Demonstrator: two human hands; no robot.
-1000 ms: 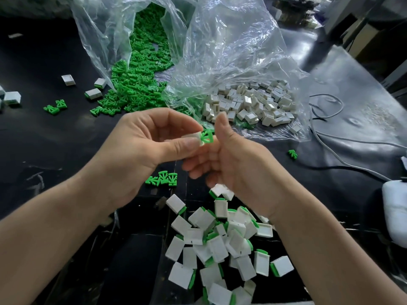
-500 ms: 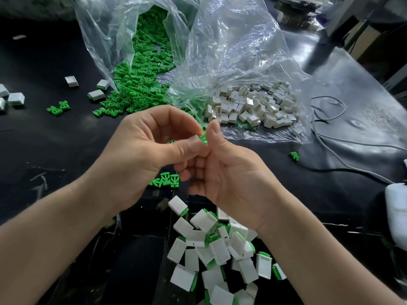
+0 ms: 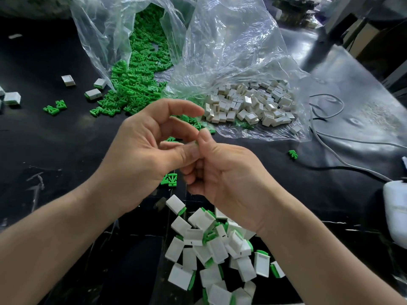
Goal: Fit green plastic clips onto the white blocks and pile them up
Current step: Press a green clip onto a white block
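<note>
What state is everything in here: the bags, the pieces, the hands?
Clip bag, open, green clips spilling onto table.
Block bag, crumpled, white blocks inside.
Finished pile, clips fitted, loosely heaped.
Left hand, fingers curled, thumb against right thumb.
Right hand, fingers curled; contents hidden.

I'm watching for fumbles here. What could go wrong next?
1. Only a green sliver of the clip shows between the left hand and right hand; pinched that finely, it might slip and fall into the pile unfitted.
2. The right forearm hangs over that pile and could scatter it.
</note>
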